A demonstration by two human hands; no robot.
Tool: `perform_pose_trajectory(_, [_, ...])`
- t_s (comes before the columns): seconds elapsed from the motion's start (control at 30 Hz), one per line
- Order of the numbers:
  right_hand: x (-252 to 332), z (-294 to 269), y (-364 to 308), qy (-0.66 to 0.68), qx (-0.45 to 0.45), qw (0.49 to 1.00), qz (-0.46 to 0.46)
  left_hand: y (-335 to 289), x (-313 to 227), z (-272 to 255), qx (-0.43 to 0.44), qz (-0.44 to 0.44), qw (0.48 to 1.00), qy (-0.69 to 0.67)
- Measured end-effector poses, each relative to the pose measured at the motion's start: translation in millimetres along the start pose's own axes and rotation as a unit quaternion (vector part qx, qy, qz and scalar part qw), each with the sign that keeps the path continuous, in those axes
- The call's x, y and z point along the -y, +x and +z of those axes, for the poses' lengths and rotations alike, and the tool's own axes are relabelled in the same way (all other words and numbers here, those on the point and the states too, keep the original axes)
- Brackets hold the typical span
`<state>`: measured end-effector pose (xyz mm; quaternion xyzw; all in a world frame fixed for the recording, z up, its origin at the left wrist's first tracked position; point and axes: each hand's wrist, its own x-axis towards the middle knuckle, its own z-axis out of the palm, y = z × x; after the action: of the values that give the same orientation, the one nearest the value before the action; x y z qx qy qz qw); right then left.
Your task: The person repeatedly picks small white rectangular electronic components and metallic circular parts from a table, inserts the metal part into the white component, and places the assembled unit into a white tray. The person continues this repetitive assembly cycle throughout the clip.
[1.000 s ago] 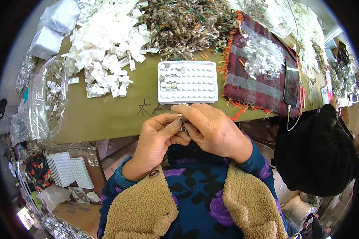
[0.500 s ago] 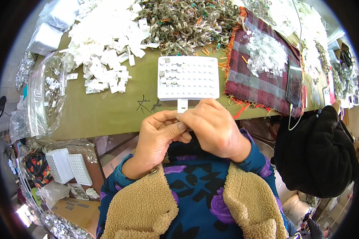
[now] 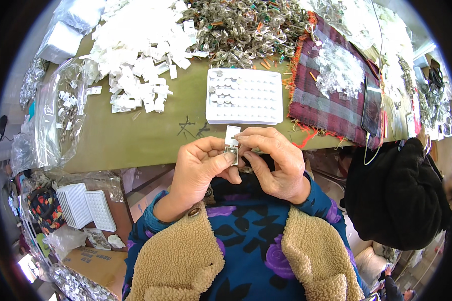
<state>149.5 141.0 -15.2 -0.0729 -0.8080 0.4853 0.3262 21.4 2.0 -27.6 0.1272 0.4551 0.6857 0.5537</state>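
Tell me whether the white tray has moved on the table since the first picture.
No: the white tray keeps its place against the dark table markings.

Your clothes, noted from above: blue-teal top point(image 3: 251, 271), printed with purple blooms point(image 3: 280, 257) and near-black leaf shapes point(image 3: 238, 220). Same cloth on both forearms; left sleeve point(image 3: 161, 206) and right sleeve point(image 3: 317, 195) reach your wrists, right one showing purple patches. Over it, tan vest point(image 3: 176, 256), nubbly fleece, in two wide panels; round brown button point(image 3: 193, 212) high on your left panel. Left hand point(image 3: 201, 170) and right hand point(image 3: 280, 165) bare.
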Motion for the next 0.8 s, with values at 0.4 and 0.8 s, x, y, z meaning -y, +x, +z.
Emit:
perform_pose_trajectory(0.4, [-10, 5, -2, -0.073, 0.053, 0.993, -0.078, -2, 0, -5, 0.001, -0.024, 0.999, -0.044])
perform_pose_trajectory(0.8, [-11, -9, 22, -0.139, -0.048, 0.989, 0.035, -6, -7, -20, -0.031, 0.025, 0.998, -0.051])
